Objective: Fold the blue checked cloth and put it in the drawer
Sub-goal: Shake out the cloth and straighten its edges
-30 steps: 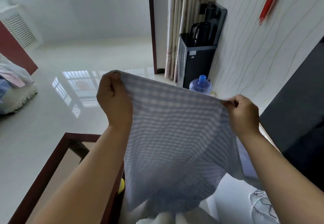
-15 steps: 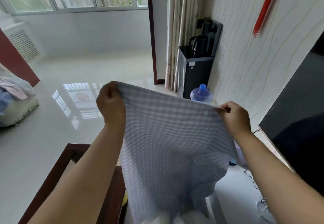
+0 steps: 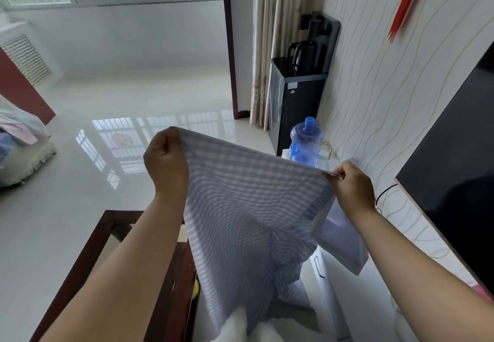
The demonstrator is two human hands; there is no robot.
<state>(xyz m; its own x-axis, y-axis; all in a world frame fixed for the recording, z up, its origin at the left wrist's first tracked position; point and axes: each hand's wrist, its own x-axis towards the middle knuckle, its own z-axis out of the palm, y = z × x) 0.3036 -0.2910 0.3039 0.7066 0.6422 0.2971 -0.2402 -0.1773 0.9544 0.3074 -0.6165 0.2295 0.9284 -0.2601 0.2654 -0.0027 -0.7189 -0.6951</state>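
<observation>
The blue checked cloth (image 3: pixel 246 224) hangs spread out in the air in front of me, stretched between both hands. My left hand (image 3: pixel 165 166) pinches its upper left corner. My right hand (image 3: pixel 352 188) pinches the upper right corner, lower than the left one. The cloth's lower part sags in folds towards some white fabric (image 3: pixel 240 325) at the bottom edge. A white cabinet front with a handle (image 3: pixel 318 266) shows below the right side of the cloth; I cannot tell whether it is the drawer.
A dark wooden table frame (image 3: pixel 88 250) stands below my left arm. A black water dispenser (image 3: pixel 296 101) and a blue water bottle (image 3: pixel 304 141) stand by the right wall. A dark screen (image 3: pixel 451 170) hangs at the right. Glossy tiled floor lies to the left.
Both hands have lowered slightly with the cloth, the right one more. The cloth's lower right part now folds back and a flap hangs out to the right.
</observation>
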